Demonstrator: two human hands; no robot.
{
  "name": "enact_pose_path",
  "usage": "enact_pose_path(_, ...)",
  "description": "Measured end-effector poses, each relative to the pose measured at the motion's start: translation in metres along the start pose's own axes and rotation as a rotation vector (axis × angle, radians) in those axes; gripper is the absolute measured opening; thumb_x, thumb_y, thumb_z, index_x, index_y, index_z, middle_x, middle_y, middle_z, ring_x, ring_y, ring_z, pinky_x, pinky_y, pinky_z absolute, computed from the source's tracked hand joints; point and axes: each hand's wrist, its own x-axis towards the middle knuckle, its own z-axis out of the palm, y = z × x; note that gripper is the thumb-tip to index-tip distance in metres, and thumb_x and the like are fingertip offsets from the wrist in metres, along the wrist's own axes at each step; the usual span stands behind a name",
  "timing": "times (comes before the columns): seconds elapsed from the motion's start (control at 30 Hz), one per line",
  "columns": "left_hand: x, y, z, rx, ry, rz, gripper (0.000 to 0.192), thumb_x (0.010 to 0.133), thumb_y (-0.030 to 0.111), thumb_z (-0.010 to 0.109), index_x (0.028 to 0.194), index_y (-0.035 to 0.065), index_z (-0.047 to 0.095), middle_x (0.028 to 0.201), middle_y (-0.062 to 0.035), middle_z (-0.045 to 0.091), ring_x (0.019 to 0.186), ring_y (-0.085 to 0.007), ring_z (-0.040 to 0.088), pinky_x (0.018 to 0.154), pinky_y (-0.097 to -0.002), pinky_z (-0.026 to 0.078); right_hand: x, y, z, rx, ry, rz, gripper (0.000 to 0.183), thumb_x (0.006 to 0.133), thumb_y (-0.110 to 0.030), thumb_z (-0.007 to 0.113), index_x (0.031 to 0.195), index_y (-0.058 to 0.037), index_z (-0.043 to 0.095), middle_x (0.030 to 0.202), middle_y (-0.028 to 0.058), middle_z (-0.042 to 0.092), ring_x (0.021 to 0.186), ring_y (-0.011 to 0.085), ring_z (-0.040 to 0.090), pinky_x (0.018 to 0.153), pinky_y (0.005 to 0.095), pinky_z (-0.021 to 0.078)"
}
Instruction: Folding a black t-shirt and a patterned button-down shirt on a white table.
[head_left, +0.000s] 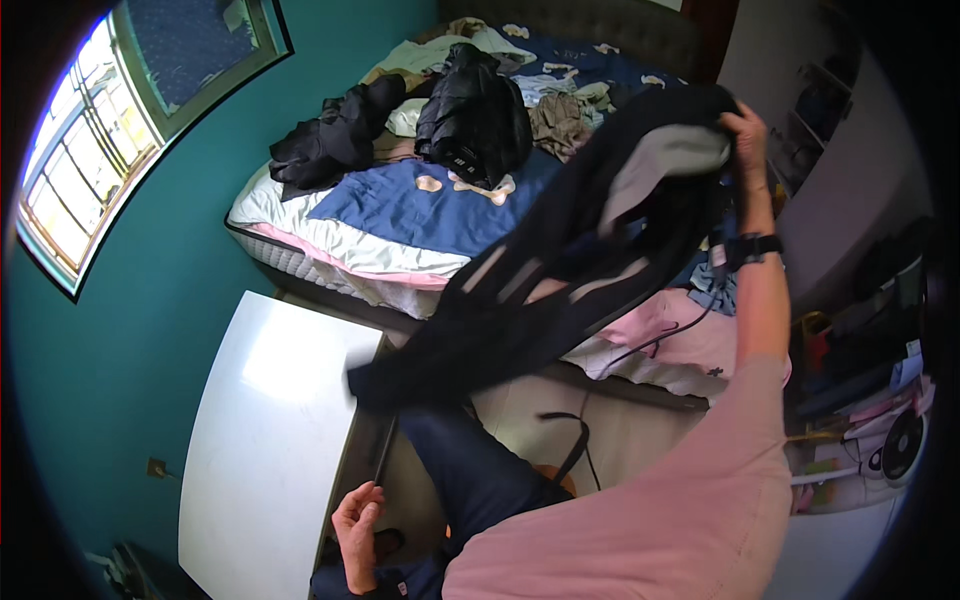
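Note:
A large black garment (525, 300) hangs from my right hand (748, 142), which grips its top edge at the upper right. Grey lining (664, 161) shows inside the cloth near that grip. The garment stretches down and left over the foot of the bed, and motion blurs it; its lower end overlaps the corner of a white tabletop (262, 420). Low in the view, my left hand (357, 517) is beside the table's right edge. Its fingers are loosely curled, and I see nothing held in them. A dark band is around my right wrist.
Black puffer jacket (472, 112), dark garment (337, 135) and crumpled brown cloth (559, 124) lie on the bed (352, 255). A black strap (574, 442) dangles above the floor. At right stand a fan (900, 446) and piled items. The window (90, 150) is at left.

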Motion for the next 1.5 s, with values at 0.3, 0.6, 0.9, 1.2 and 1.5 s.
enact_pose_path(0.3,0.058,-0.027,0.008,0.064,-0.062,-0.221,0.031,0.087,0.002,0.061,0.118,-0.0024,0.063,0.104,-0.0081,0.069,0.095,-0.0146,0.063,0.085,-0.0275,0.050,0.014,0.208,-0.023,-1.103,-0.129,-0.267,0.074,0.071,0.000,0.058,0.142,-0.0093,0.041,0.142,0.0200,0.043,0.130,0.0388,0.045,0.102,0.0462,0.0440)
enact_pose_path(0.6,0.051,-0.024,-0.029,0.169,0.083,-0.434,0.031,0.093,0.007,0.056,0.122,-0.0023,0.060,0.102,-0.0071,0.066,0.085,-0.0131,0.061,0.075,-0.0237,0.051,0.018,0.367,0.178,-0.754,-0.335,0.388,0.071,0.085,-0.016,0.058,0.150,-0.0065,0.029,0.152,0.0197,0.034,0.138,0.0327,0.038,0.111,0.0357,0.0334)
enact_pose_path(0.9,0.036,-0.093,-0.083,0.157,0.179,-0.629,0.032,0.093,0.011,0.058,0.122,-0.0016,0.060,0.100,-0.0095,0.068,0.084,-0.0147,0.064,0.073,-0.0261,0.053,-0.004,0.411,0.199,-0.989,-0.224,0.534,0.030,0.088,-0.026,0.055,0.110,-0.0093,0.068,0.105,0.0213,0.067,0.104,0.0423,0.061,0.089,0.0467,0.0489)
enact_pose_path(1.2,0.015,-0.057,-0.048,0.165,0.186,-0.517,0.031,0.093,0.009,0.057,0.122,-0.0008,0.060,0.103,-0.0088,0.067,0.086,-0.0148,0.063,0.073,-0.0265,0.053,-0.061,0.231,0.280,-0.161,-0.359,-0.021,0.014,0.085,-0.011,0.053,0.079,-0.0005,0.060,0.075,0.0127,0.061,0.071,0.0245,0.060,0.066,0.0370,0.0470)
enact_pose_path(1.5,0.008,-0.056,-0.055,0.645,0.119,0.184,0.042,0.085,0.015,0.067,0.123,0.0003,0.059,0.108,-0.0109,0.067,0.097,-0.0192,0.063,0.089,-0.0324,0.049,-0.387,-0.081,0.321,1.285,-1.661,-0.456,0.013,0.078,-0.003,0.058,0.076,-0.0018,0.045,0.079,0.0145,0.047,0.081,0.0351,0.050,0.070,0.0431,0.0415)
